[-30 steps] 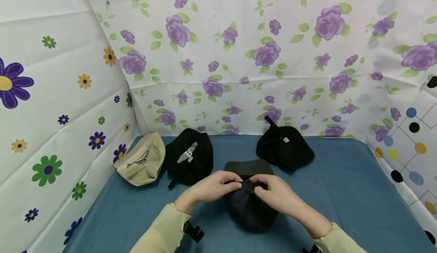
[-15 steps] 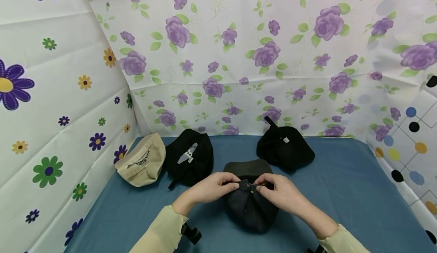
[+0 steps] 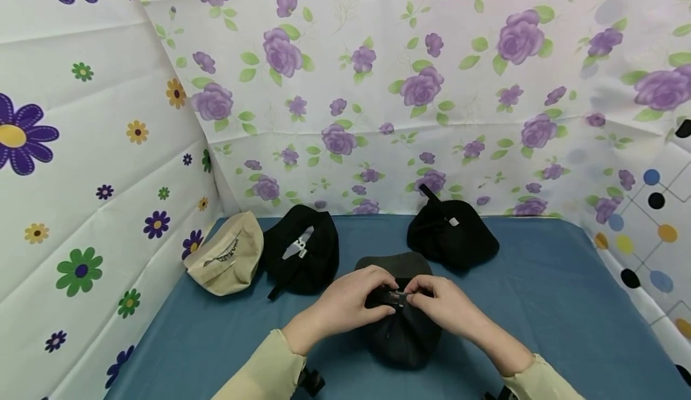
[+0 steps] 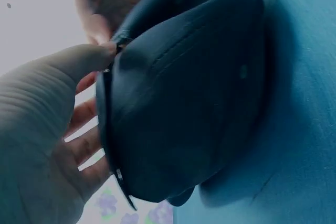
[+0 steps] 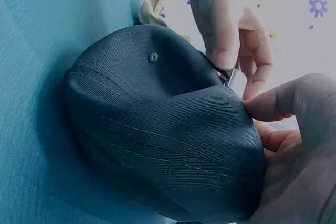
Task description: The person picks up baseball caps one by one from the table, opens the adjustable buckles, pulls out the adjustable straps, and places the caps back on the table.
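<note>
A dark grey baseball cap (image 3: pixel 402 343) lies on the blue cloth, its brim (image 3: pixel 396 263) pointing away from me. At its back a strap runs through a small metal buckle (image 5: pixel 233 78), between my two hands. My left hand (image 3: pixel 345 301) pinches the strap beside the buckle with thumb and fingers; in the left wrist view its other fingers spread behind the cap's edge. My right hand (image 3: pixel 445 307) pinches the cap's back edge on the buckle's other side. The crown bunches into folds below the buckle.
Behind, on the blue cloth (image 3: pixel 540 304), lie a beige cap (image 3: pixel 229 256) and a black cap (image 3: pixel 318 256) at the left. Another black cap (image 3: pixel 453 235) with a loose strap lies at the back right. Flowered sheets (image 3: pixel 345 88) hang as walls around.
My left hand has shifted a little to the right, its fingers now reaching higher over the strap. My right hand slid slightly right along the strap, then stayed. The buckle shows more plainly between them.
</note>
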A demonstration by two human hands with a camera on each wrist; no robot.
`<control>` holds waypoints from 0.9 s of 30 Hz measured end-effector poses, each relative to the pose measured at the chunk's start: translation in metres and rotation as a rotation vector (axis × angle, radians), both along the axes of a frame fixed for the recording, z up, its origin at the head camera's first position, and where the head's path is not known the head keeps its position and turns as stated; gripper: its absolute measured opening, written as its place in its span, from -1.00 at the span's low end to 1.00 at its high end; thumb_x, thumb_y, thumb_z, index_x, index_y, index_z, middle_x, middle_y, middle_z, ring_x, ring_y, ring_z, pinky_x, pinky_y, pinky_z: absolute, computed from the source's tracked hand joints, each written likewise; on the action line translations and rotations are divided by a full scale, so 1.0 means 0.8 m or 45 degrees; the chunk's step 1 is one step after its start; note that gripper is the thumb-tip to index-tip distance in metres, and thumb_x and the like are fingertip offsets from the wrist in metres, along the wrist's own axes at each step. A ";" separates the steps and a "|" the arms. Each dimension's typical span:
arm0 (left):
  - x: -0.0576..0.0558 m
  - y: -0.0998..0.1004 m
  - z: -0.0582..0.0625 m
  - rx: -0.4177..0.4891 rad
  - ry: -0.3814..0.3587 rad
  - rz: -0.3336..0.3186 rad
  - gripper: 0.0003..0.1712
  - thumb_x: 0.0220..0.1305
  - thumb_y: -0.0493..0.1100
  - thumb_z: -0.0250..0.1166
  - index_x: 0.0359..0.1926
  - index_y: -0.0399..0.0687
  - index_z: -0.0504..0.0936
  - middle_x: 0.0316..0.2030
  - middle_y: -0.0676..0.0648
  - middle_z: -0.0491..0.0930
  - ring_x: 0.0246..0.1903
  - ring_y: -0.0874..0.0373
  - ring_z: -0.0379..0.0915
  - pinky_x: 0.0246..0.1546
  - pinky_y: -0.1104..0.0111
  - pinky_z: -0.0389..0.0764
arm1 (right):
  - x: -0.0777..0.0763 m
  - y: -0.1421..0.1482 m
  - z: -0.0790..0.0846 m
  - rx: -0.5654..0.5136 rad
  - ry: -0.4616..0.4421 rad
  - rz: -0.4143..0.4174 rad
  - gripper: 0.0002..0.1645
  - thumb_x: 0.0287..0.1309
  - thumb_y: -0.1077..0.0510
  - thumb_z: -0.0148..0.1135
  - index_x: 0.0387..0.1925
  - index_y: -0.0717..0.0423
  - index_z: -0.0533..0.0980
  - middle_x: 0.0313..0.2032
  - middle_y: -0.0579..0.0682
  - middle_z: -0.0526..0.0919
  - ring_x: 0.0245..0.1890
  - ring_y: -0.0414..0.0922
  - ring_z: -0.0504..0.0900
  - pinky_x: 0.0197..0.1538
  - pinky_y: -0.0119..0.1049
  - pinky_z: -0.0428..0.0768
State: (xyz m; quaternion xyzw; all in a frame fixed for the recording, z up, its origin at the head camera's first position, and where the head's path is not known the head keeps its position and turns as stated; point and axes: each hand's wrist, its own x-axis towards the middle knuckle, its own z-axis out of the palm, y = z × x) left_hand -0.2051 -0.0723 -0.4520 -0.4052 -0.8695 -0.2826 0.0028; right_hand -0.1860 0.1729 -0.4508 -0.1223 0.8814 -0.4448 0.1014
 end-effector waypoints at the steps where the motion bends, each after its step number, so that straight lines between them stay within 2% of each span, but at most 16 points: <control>1: 0.000 0.002 -0.001 -0.015 0.040 0.011 -0.61 0.38 0.08 0.39 0.16 0.19 0.58 0.14 0.14 0.54 -0.02 0.34 0.51 0.01 0.42 0.54 | 0.000 0.001 0.000 -0.013 -0.009 0.005 -0.89 0.37 0.13 0.22 -0.21 -0.07 0.66 -0.24 -0.08 0.63 -0.36 -0.08 0.51 -0.27 -0.17 0.45; 8: -0.001 0.011 -0.008 -0.017 0.180 0.049 -0.75 0.37 0.05 0.41 0.02 0.20 0.67 -0.03 0.21 0.61 -0.14 0.40 0.53 -0.11 0.49 0.55 | -0.001 0.003 -0.001 -0.083 -0.047 0.027 -0.90 0.37 0.11 0.24 -0.19 -0.01 0.65 -0.23 -0.04 0.62 -0.33 -0.07 0.50 -0.26 -0.16 0.44; 13: -0.001 0.011 -0.009 0.001 0.181 0.069 -0.76 0.37 0.06 0.41 0.00 0.21 0.69 -0.05 0.21 0.64 -0.11 0.38 0.56 -0.06 0.48 0.56 | 0.002 0.004 -0.004 -0.001 0.004 0.061 -0.82 0.36 -0.05 0.32 -0.12 -0.09 0.63 -0.27 -0.11 0.61 -0.33 -0.09 0.53 -0.27 -0.17 0.49; 16: 0.000 0.010 -0.010 0.020 0.153 0.076 -0.77 0.36 0.05 0.42 0.00 0.20 0.69 -0.06 0.21 0.65 -0.09 0.37 0.56 -0.04 0.47 0.55 | 0.006 0.003 -0.006 0.092 0.107 0.109 -0.69 0.25 -0.15 0.43 -0.08 -0.15 0.59 -0.25 -0.17 0.60 -0.30 -0.14 0.53 -0.25 -0.19 0.50; 20: -0.002 0.008 -0.011 0.053 0.127 0.066 -0.77 0.35 0.05 0.43 -0.01 0.22 0.69 -0.06 0.22 0.64 -0.09 0.38 0.55 -0.05 0.47 0.55 | 0.010 0.000 -0.013 0.189 0.327 0.139 -0.57 0.10 -0.13 0.57 -0.07 -0.19 0.56 -0.21 -0.27 0.57 -0.31 -0.25 0.49 -0.22 -0.22 0.48; 23: -0.003 0.006 -0.013 0.074 0.116 0.056 -0.77 0.35 0.05 0.42 -0.01 0.23 0.70 -0.06 0.24 0.64 -0.10 0.39 0.55 -0.06 0.48 0.55 | 0.011 -0.001 -0.019 0.244 0.495 0.124 -0.54 0.04 -0.10 0.62 -0.09 -0.22 0.56 -0.20 -0.33 0.56 -0.27 -0.30 0.49 -0.11 -0.15 0.48; 27: -0.005 0.004 -0.014 0.084 0.106 0.056 -0.77 0.35 0.06 0.42 -0.01 0.24 0.71 -0.07 0.26 0.63 -0.10 0.41 0.54 -0.08 0.49 0.55 | 0.012 -0.003 -0.026 0.322 0.665 0.091 -0.55 0.02 -0.09 0.63 -0.09 -0.23 0.58 -0.18 -0.35 0.55 -0.17 -0.28 0.50 0.00 -0.06 0.49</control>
